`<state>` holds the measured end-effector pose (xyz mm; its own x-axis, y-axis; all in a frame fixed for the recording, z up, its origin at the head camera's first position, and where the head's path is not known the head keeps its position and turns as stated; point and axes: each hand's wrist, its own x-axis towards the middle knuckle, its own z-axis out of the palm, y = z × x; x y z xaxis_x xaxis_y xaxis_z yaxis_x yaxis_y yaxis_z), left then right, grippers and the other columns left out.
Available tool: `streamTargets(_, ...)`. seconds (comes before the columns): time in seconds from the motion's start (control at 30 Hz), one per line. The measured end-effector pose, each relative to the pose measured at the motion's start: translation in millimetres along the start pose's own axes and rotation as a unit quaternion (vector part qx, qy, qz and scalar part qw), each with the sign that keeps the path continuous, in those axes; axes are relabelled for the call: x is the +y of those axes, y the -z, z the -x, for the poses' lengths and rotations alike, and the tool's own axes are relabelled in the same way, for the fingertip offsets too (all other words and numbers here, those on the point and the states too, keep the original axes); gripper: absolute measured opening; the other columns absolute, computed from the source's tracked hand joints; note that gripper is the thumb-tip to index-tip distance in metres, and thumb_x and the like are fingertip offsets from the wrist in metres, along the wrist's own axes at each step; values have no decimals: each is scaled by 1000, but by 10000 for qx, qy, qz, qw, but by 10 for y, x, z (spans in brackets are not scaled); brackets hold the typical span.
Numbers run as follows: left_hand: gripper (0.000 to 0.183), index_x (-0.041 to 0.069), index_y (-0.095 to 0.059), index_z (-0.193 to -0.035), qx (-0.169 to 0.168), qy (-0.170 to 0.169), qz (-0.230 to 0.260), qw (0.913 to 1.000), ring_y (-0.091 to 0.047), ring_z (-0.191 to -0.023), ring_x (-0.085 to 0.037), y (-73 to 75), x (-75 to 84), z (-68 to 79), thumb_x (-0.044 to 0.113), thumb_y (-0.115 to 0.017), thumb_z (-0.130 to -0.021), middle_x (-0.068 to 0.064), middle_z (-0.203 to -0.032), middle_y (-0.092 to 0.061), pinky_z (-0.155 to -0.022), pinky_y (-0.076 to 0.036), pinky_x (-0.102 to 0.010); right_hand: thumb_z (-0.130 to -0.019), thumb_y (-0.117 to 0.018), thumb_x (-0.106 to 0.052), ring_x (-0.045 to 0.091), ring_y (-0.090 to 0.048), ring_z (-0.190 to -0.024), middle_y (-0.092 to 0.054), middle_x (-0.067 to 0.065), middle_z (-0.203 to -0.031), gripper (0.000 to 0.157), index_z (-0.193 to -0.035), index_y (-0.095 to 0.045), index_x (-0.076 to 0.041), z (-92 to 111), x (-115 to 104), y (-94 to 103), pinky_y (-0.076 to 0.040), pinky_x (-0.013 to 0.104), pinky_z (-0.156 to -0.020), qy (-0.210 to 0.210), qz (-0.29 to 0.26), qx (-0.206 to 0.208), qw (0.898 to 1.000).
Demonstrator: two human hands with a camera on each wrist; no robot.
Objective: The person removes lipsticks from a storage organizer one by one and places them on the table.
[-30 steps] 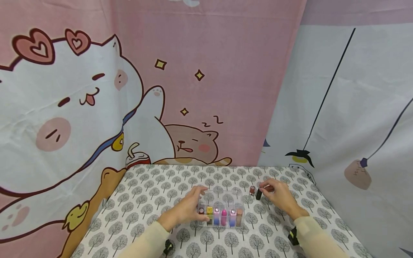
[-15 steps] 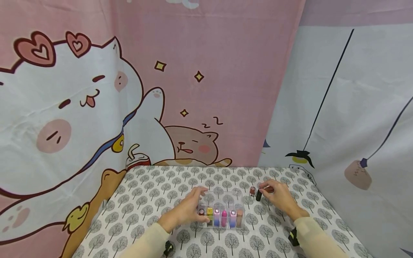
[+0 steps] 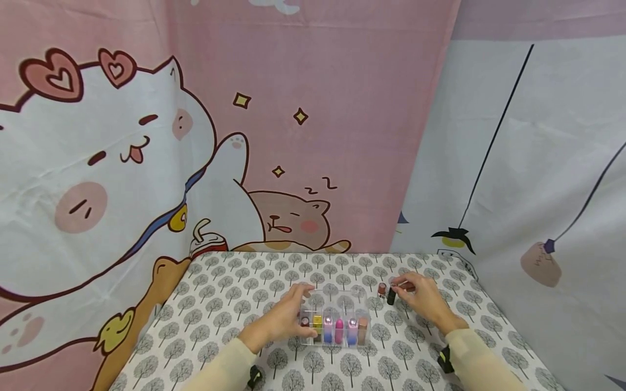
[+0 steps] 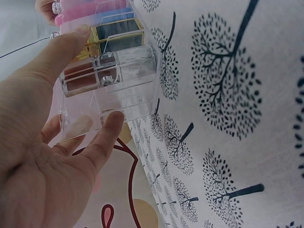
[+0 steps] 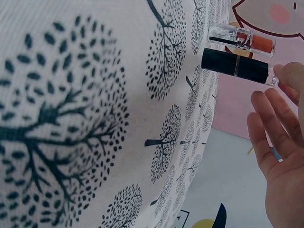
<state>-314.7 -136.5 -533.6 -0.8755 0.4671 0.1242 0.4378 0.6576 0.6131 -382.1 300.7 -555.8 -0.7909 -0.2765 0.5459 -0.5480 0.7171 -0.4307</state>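
My left hand (image 3: 281,315) grips the left end of a clear plastic lipstick organizer (image 3: 337,296), thumb at the front and fingers round the side. Several lipsticks stand in its front row, among them a bright pink one (image 3: 339,331) and a gold-and-black one (image 4: 118,35). A clear tube with a brown upper part (image 4: 85,76) stands nearest that hand. To the right of the organizer, my right hand (image 3: 421,293) pinches the clear top end of an upright black lipstick tube (image 5: 235,65). Beside it stands a clear tube with a reddish-brown top (image 5: 244,40).
A white cloth with grey trees (image 3: 313,366) covers the table. Pink cartoon fabric (image 3: 362,136) hangs behind the table, and pale fabric (image 3: 489,179) hangs on the right. The organizer's back compartments show only the cloth through them.
Almost nothing differs. Both hands keep their places on the organizer and the black lipstick tube; the head view has shifted very slightly.
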Motion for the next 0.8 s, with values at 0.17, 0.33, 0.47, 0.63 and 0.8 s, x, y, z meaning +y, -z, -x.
streamTargets(0.17,117,18,-38,-175,12,-34,30,10000,-71,-129,-32,-2,-2,2,35,-107,-83,-12,-162,-59,-106,-69,-41,-98,-93,-5,30,-83,-94,-86,6,-109,17,-113,-87,-9,4,19,-14,-74,52,-84,242,257,243,9991)
streamTargets(0.33,116,17,-38,-175,29,-77,9,10000,-71,-130,-33,12,28,14,35,-107,-83,-12,-162,-58,-108,-69,-42,-95,-95,-6,33,-82,-94,-86,5,-110,18,-111,-88,-11,13,19,-6,-74,52,-84,345,420,419,9976)
streamTargets(0.47,118,18,-39,-175,32,-66,74,9999,-71,-128,-33,15,24,6,37,-108,-81,-12,-163,-58,-108,-69,-43,-94,-96,-6,34,-82,-96,-86,6,-113,19,-111,-88,-13,20,2,15,-74,53,-84,353,466,484,9971)
streamTargets(0.63,119,24,-37,-177,94,-427,195,9989,-70,-127,-30,-59,-169,-54,45,-106,-82,-13,-161,-58,-105,-70,-44,-93,-96,-3,32,-82,-97,-86,8,-114,22,-111,-88,-11,24,-39,42,-74,54,-85,387,448,511,9969)
streamTargets(0.8,118,24,-37,-177,114,-500,201,9985,-70,-130,-32,-68,-198,-57,46,-106,-83,-12,-160,-58,-106,-70,-47,-93,-96,-3,34,-83,-102,-87,10,-116,22,-112,-88,-8,21,-114,59,-74,55,-87,540,390,558,9962)
